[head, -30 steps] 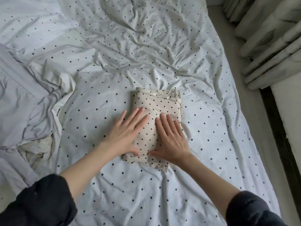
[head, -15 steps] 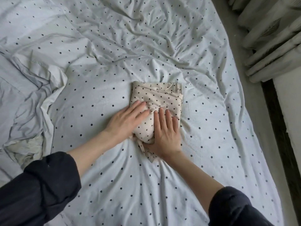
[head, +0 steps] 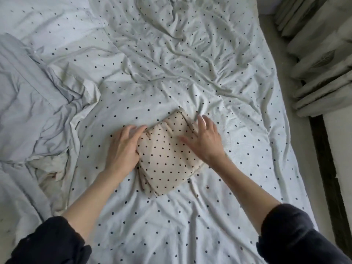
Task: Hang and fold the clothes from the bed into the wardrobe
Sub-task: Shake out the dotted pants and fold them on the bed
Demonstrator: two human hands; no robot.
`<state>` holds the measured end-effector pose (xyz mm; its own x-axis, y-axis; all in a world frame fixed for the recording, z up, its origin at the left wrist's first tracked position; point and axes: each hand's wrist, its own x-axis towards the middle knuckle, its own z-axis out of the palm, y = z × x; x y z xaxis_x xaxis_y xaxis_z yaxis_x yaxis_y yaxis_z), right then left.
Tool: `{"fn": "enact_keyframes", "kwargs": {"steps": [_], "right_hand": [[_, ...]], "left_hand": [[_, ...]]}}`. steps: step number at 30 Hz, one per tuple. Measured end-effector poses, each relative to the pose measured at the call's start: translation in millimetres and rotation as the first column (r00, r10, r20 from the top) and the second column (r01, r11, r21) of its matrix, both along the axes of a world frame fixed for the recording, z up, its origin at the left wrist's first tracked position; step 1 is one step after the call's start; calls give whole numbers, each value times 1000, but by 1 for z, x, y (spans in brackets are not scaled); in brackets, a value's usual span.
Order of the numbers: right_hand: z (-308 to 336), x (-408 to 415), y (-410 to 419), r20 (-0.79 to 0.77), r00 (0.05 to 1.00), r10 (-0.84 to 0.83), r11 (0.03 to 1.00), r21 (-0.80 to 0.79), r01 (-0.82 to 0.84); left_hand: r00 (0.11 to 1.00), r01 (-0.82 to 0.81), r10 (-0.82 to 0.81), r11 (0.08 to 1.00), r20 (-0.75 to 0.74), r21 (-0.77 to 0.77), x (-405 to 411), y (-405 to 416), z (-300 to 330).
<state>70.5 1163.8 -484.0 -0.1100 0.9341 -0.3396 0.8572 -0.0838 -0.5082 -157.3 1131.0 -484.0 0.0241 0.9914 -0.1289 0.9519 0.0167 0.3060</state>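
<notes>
Rumpled white bedding with dark dots covers the bed (head: 171,73), and we take the folded garment (head: 167,159) near its middle as our landmark: a cream bundle with dark dots, lying flat on the sheet. Our left hand (head: 123,149) sits against the garment's left edge, fingers curled around that edge with the tips tucked at the far corner. Our right hand (head: 205,140) lies on the garment's far right part, fingers spread and fairly straight, thumb pointing across the cloth; the fingertips are blurred. Both forearms are bare, with dark sleeves (head: 47,242) pushed up. Left of the garment, a pale grey heap of cloth (head: 34,111) lies crumpled on the bed, well apart from it. Right of the garment, past the bed's edge, hang grey curtains (head: 320,63).
</notes>
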Motion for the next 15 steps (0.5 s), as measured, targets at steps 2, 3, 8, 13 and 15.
{"fn": "enact_keyframes", "kwargs": {"steps": [2, 3, 8, 13, 15], "right_hand": [[-6, 0, 24, -42, 999, -29, 980, -196, 20], [-7, 2, 29, -74, 997, -37, 972, -235, 19], [-4, 6, 42, -183, 975, -125, 912, -409, 40], [1, 6, 50, -157, 976, -148, 856, -516, 47], [0, 7, 51, -167, 965, -201, 828, -556, 76]], "left_hand": [[907, -365, 382, 923, 176, -120, 3, -23, -4], [740, -515, 582, 813, 337, -273, 5, -28, -3], [-43, -293, 845, 499, 532, -816, -6, -47, 15], [8, -109, 850, 525, 527, -844, -8, -38, 24], [72, -147, 853, 522, 517, -840, -2, -31, 23]]}}
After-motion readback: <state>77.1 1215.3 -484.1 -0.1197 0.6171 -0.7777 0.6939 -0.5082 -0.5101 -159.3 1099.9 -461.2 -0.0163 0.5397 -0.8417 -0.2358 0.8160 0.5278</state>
